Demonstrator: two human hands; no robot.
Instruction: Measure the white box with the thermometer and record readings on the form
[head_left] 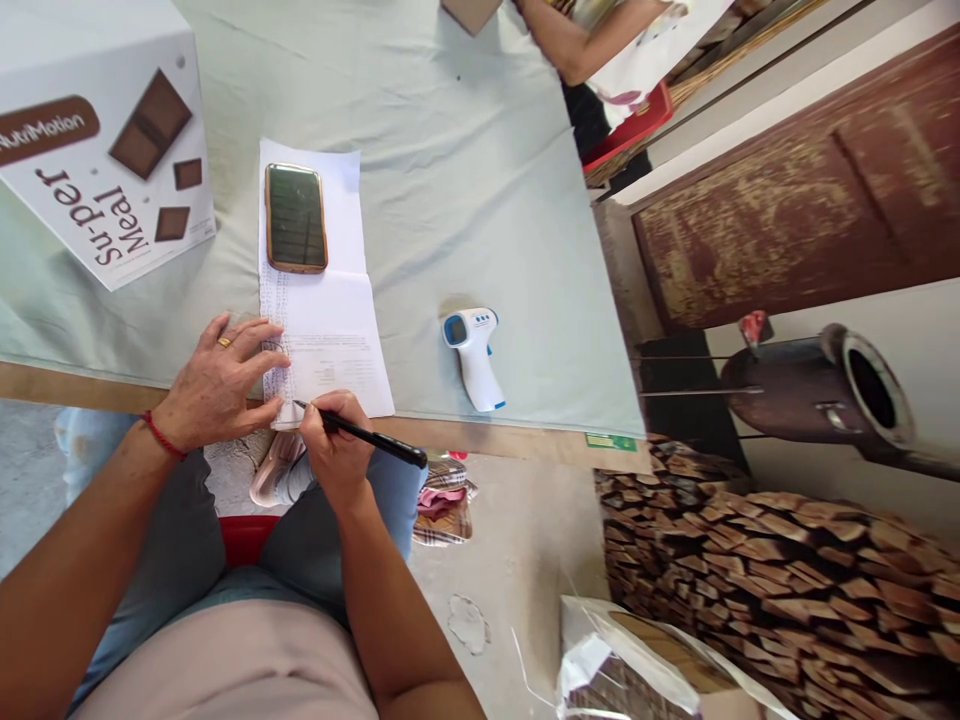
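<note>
A black pen [382,441] is held in my right hand [337,445], its tip resting at the lower left part of a white sheet of paper [341,310]. My left hand [225,375] lies with fingers spread over the sheet's left edge and the table beside it. Handwriting runs along that edge, and faint printed lines show lower down; I cannot read either. On the upper half of the paper lies a smartphone [296,218] in a brown-edged case, its screen dark. To the right, a white and blue infrared thermometer [475,357] lies on the tablecloth.
A large white box [150,225] with chocolate pictures stands at the upper left of the cloth-covered table [450,180]. Across the table is another person's arm [577,45] near a cardboard piece [471,12]. Stacked firewood [787,570] and a plastic bag [600,660] are at the right.
</note>
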